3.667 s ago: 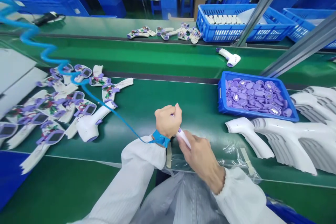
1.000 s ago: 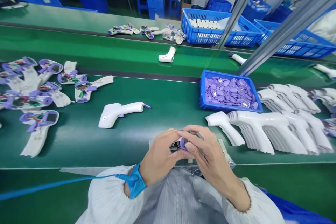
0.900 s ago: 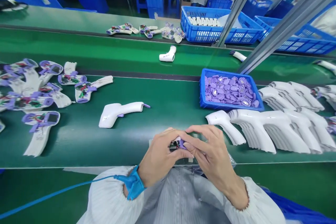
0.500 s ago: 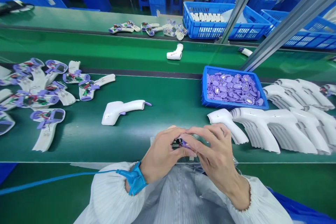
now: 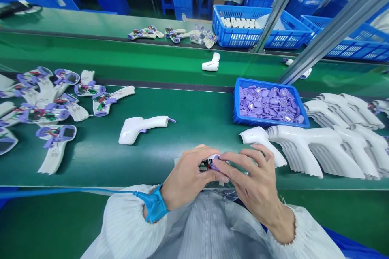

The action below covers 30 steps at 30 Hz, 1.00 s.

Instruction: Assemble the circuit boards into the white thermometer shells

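In front of my body, my left hand (image 5: 193,178) is wrapped round a partly assembled gun-shaped thermometer (image 5: 207,164). Its open side shows a dark circuit board, a bit of red wire and a purple part. My right hand (image 5: 251,182) grips the right side of the same thermometer, index fingertip on the purple part and thumb below; its other fingers are raised and spread. Most of the thermometer is hidden by my hands. A closed white thermometer (image 5: 132,129) with a purple trigger and a purple flap at its handle end lies to the left.
Several opened thermometer halves with wiring (image 5: 56,141) lie at left. A blue tray (image 5: 237,109) of purple parts stands at right, beside stacked white shells (image 5: 316,145). Behind, a conveyor (image 5: 146,62) carries a white thermometer (image 5: 211,64). A metal post (image 5: 322,32) slants across the right.
My right hand's raised fingers have shifted slightly right, showing more of the white rim and purple part. The white thermometer on the conveyor has moved right.
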Each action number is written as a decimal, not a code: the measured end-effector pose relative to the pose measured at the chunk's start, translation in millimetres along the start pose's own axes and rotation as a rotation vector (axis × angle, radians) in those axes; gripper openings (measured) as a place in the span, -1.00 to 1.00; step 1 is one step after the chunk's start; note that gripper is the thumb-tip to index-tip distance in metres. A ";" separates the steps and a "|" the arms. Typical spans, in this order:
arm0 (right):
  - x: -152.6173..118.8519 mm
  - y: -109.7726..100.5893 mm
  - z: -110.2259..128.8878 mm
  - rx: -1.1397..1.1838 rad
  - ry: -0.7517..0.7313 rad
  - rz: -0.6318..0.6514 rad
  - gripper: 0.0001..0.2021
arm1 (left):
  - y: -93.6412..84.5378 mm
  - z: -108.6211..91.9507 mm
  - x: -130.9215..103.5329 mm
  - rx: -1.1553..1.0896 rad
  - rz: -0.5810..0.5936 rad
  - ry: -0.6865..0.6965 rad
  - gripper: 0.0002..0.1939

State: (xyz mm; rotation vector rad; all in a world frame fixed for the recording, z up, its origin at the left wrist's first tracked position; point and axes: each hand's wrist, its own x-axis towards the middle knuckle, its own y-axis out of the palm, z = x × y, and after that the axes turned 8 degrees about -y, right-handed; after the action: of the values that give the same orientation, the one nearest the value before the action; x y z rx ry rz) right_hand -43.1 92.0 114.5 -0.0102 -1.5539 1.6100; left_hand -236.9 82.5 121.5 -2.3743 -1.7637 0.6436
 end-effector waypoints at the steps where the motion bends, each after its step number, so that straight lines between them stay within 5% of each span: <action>1: -0.4 -0.3 0.1 0.025 0.017 -0.015 -0.70 | -0.1 0.0 0.2 -0.002 0.003 0.000 -0.87; 4: 0.6 -1.1 1.1 0.093 0.075 -0.035 -0.83 | -0.9 0.2 1.2 -0.004 0.011 0.001 -0.82; 10: -0.3 0.2 0.7 -0.015 -0.003 0.084 -0.56 | -3.1 0.9 1.9 0.002 -0.008 -0.008 -0.82; 18: -2.1 -0.8 -1.1 0.030 0.012 0.031 -0.70 | -5.0 1.0 3.6 0.021 0.034 0.001 -0.77; 25: 15.4 1.8 1.6 0.181 0.099 -0.022 -0.88 | -4.0 -3.4 2.9 0.079 0.066 0.031 -0.81; 30: 8.0 2.3 1.9 0.234 0.252 0.053 -0.81 | -9.3 4.1 3.0 0.006 0.062 -0.044 -0.83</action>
State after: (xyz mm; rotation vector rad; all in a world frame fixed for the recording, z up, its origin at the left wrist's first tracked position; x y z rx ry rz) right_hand -50.4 95.4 117.4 -0.1235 -1.1769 1.7507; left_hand -246.1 87.6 120.1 -2.4381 -1.7085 0.7127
